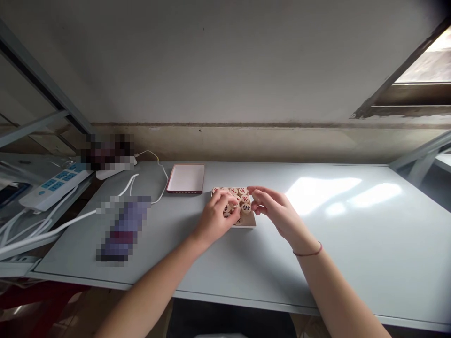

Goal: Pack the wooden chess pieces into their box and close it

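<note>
Round wooden Chinese chess pieces (245, 207) with red and black characters lie packed in a shallow box (251, 221) on the desk. My left hand (218, 213) reaches over the left part of the box, hiding some pieces. Its thumb and fingers close around a Chinese chess piece (235, 203) near the middle. My right hand (273, 204) is at the box's right edge, fingers bent and apart, close to the outer pieces, with nothing visible in it. At the box's near right corner, a strip of its bottom shows bare.
Left of the box lies its lid (186, 178), inside up with a red rim. Farther left are a blurred phone-like object (123, 230), a white cable (81, 216) and a power strip (58, 183). A wall (225, 70) rises behind the grey desk (338, 244).
</note>
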### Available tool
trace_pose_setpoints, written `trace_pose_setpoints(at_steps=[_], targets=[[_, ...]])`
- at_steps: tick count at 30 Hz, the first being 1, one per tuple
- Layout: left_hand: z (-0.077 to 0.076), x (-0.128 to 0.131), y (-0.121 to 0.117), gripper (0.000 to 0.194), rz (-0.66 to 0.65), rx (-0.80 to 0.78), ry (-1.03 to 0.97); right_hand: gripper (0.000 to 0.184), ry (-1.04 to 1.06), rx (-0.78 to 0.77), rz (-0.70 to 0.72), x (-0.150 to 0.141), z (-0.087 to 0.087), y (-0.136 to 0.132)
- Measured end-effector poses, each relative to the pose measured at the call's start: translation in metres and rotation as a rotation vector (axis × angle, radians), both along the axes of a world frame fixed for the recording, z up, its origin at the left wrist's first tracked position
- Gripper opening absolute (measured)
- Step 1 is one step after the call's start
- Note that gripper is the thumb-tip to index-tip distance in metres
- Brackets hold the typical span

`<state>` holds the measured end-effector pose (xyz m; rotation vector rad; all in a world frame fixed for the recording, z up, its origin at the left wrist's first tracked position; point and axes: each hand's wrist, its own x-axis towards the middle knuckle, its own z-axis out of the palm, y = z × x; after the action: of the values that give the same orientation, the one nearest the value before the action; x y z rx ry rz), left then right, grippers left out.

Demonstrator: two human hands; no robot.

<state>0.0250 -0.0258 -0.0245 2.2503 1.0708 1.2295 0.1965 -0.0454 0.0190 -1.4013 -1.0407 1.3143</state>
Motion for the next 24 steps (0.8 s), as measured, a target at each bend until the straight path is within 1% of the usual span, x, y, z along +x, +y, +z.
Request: trace_pose_setpoints(at_steps=[2,5,8,11,13,14,16,18,20,22,24], targets=[[0.001,0.001,-0.001,0.003,-0.028,0.019,0.012,0.041,0.029,-0.002,-0.021,0.001,0.002,0.000],[0.001,0.006,-0.002,0.008,-0.068,0.073,0.087,0.038,0.044,0.010,0.000,0.003,0.003,0.000],[-0.002,0.012,-0.004,0.012,-0.070,0.111,0.226,0.036,0.045,0.008,0.011,0.003,0.002,-0.001],[-0.006,0.014,-0.006,0.016,-0.086,0.113,0.371,0.035,0.040,0.004,-0.031,0.003,0.002,-0.001],[-0.008,0.014,-0.007,0.018,-0.103,0.128,0.441,0.035,0.007,0.012,-0.045,0.005,0.003,-0.002],[-0.009,0.013,-0.007,0.020,-0.111,0.141,0.465,0.035,-0.031,0.017,-0.028,0.007,0.004,-0.002],[-0.010,0.012,-0.007,0.022,-0.125,0.172,0.487,0.036,-0.159,0.040,0.062,0.012,0.007,-0.004],[-0.008,0.009,-0.006,0.025,-0.131,0.190,0.487,0.037,-0.332,0.086,0.205,0.018,0.008,-0.007],[-0.004,0.004,-0.004,0.028,-0.121,0.183,0.474,0.034,-0.502,0.143,0.337,0.022,0.008,-0.009],[0.002,-0.005,0.000,0.032,-0.105,0.154,0.455,0.027,-0.637,0.179,0.415,0.023,0.006,-0.010],[0.008,-0.015,0.004,0.038,-0.127,0.117,0.460,0.019,-0.725,0.197,0.460,0.023,0.003,-0.010]])
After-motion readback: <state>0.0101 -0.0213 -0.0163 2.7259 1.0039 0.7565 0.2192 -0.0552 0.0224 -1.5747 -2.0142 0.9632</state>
